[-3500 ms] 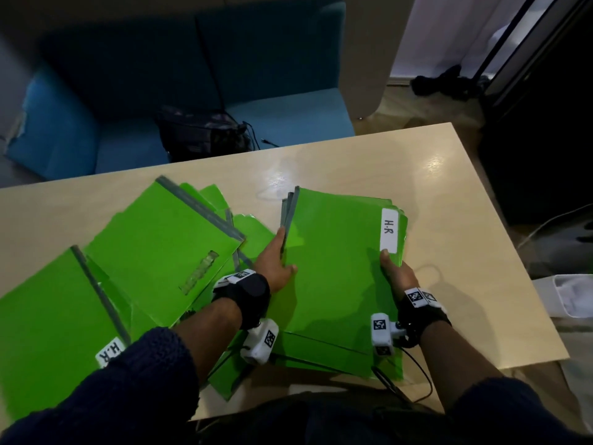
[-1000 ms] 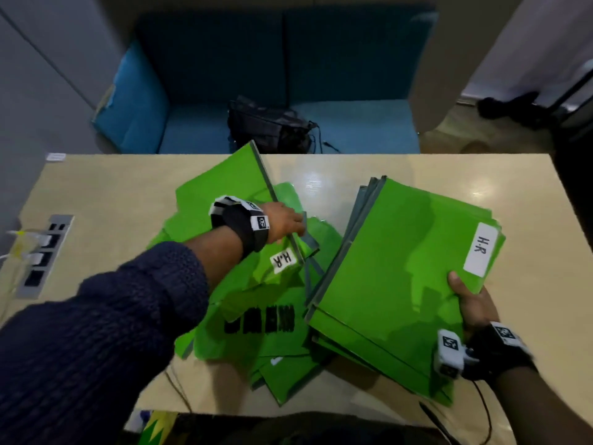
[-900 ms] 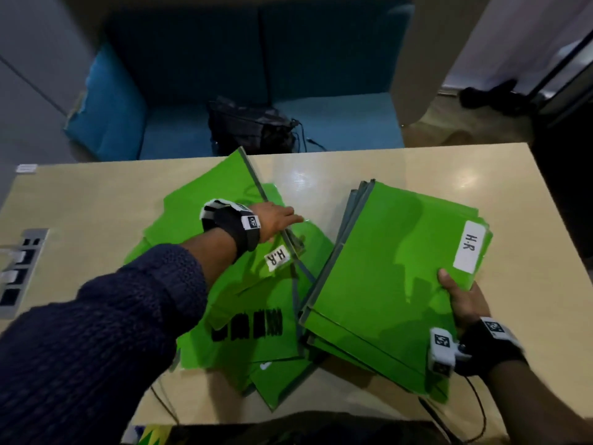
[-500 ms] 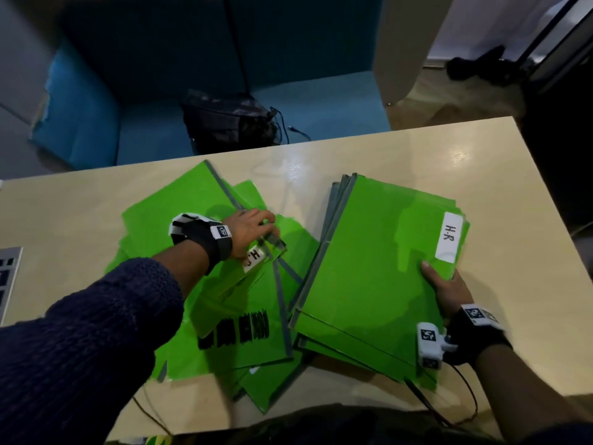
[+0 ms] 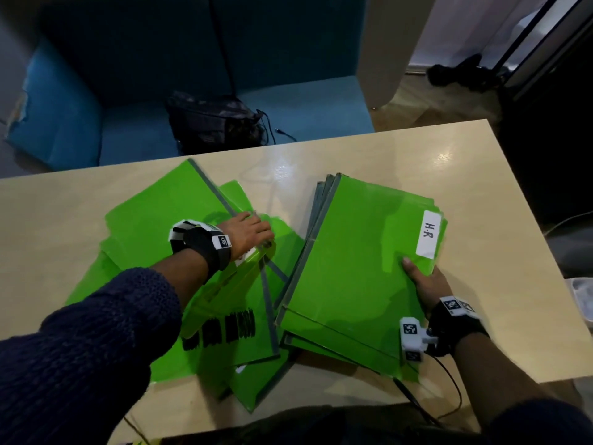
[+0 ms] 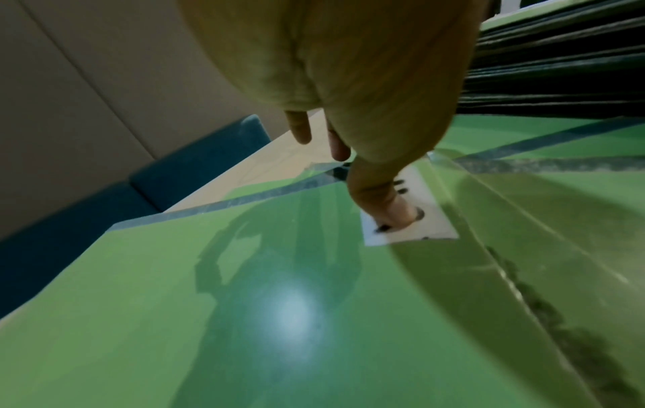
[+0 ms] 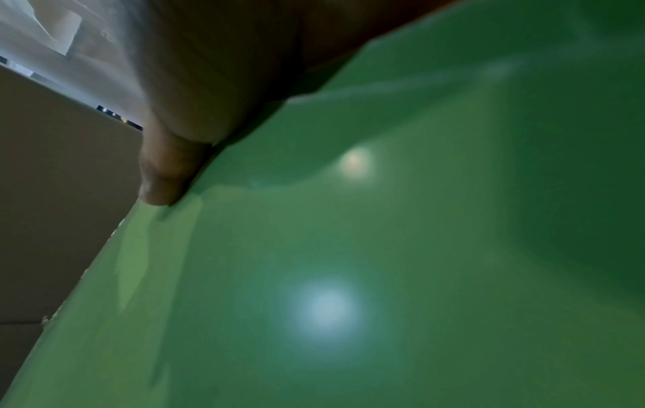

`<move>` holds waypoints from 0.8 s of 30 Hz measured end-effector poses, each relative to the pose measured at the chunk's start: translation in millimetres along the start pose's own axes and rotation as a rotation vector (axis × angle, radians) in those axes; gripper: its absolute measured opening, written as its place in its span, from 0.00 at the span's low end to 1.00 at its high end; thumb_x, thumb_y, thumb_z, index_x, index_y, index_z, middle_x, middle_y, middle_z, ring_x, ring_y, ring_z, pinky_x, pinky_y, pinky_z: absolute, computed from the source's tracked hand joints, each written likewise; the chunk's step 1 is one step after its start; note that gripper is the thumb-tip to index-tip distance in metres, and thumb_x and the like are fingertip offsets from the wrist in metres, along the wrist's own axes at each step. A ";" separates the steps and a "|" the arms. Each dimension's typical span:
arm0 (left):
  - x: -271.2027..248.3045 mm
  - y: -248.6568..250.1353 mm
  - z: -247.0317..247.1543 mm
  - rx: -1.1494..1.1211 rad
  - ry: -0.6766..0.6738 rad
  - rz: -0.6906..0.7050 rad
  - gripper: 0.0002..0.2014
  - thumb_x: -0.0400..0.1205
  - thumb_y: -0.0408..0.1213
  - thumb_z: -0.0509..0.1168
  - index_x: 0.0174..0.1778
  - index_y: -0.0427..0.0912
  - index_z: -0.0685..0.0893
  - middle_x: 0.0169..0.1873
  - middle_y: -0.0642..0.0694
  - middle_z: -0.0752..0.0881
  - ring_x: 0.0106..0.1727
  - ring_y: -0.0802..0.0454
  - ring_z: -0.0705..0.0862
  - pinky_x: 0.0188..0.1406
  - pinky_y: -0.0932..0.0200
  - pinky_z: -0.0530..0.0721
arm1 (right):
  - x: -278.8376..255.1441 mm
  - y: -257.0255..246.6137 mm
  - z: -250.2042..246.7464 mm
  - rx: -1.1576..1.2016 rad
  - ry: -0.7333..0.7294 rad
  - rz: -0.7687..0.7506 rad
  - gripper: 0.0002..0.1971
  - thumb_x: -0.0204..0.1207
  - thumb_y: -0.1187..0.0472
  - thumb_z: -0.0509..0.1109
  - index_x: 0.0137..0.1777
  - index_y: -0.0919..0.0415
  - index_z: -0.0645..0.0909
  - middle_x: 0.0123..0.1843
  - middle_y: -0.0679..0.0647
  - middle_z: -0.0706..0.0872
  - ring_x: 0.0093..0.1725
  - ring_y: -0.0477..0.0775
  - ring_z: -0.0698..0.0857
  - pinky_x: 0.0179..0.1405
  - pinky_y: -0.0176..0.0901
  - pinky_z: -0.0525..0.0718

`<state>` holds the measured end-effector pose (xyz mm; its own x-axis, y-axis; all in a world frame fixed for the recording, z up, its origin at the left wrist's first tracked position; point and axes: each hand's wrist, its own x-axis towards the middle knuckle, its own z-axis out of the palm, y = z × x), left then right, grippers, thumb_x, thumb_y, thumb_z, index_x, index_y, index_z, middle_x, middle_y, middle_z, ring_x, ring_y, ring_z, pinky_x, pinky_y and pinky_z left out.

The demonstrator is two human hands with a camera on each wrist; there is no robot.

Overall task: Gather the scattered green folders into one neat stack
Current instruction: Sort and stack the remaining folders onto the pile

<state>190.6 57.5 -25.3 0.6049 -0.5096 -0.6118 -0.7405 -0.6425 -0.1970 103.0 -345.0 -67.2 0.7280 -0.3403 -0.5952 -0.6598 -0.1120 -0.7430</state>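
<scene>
A stack of green folders [image 5: 362, 261] with grey spines and a white "H.R" label [image 5: 430, 234] lies on the right half of the table. My right hand [image 5: 423, 279] grips its near right edge, thumb [image 7: 167, 171] on the top cover [image 7: 349, 276]. Several loose green folders [image 5: 167, 216] lie overlapped on the left. My left hand [image 5: 253, 234] pinches the labelled corner of one loose folder [image 5: 231, 277], which is bent upward. In the left wrist view the thumb [image 6: 380, 198] presses on that folder's white label [image 6: 432, 220]; the fingers under it are hidden.
The beige table [image 5: 481, 194] ends close on the right and near sides. Behind it stands a blue sofa [image 5: 80, 130] with a black bag [image 5: 215, 123]. A white container [image 5: 582, 297] sits off the right edge. A thin cable [image 5: 449, 380] trails from my right wrist.
My left hand has closed on the labelled folder corner and raised it a little toward the stack. My right hand keeps its hold on the stack, which has not moved on the table.
</scene>
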 end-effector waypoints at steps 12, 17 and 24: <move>-10.5 -6.5 -17.3 0.008 -0.008 0.064 0.24 0.80 0.37 0.68 0.71 0.49 0.71 0.67 0.48 0.76 0.67 0.47 0.73 0.74 0.51 0.66 | 5.6 0.7 2.1 0.037 0.024 0.014 0.28 0.68 0.42 0.79 0.64 0.57 0.84 0.55 0.63 0.90 0.49 0.63 0.90 0.54 0.62 0.88; -33.5 -30.1 -61.2 -0.255 -0.093 0.010 0.15 0.82 0.40 0.66 0.64 0.53 0.78 0.57 0.53 0.86 0.55 0.49 0.84 0.57 0.51 0.83 | 3.8 -1.3 0.3 0.074 0.001 0.014 0.27 0.73 0.47 0.78 0.68 0.60 0.81 0.53 0.61 0.89 0.49 0.61 0.89 0.55 0.59 0.87; -82.5 -75.3 -168.0 -0.673 0.310 -0.055 0.07 0.83 0.39 0.66 0.54 0.51 0.78 0.43 0.60 0.83 0.42 0.61 0.81 0.50 0.52 0.79 | -2.9 -2.6 0.0 0.057 -0.025 0.006 0.31 0.68 0.43 0.79 0.67 0.60 0.82 0.55 0.61 0.90 0.51 0.63 0.89 0.54 0.60 0.88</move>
<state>245.6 51.7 168.7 0.7644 -0.5409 -0.3509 -0.4278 -0.8327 0.3515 102.5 -343.7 -63.5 0.7287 -0.3170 -0.6070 -0.6533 -0.0563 -0.7550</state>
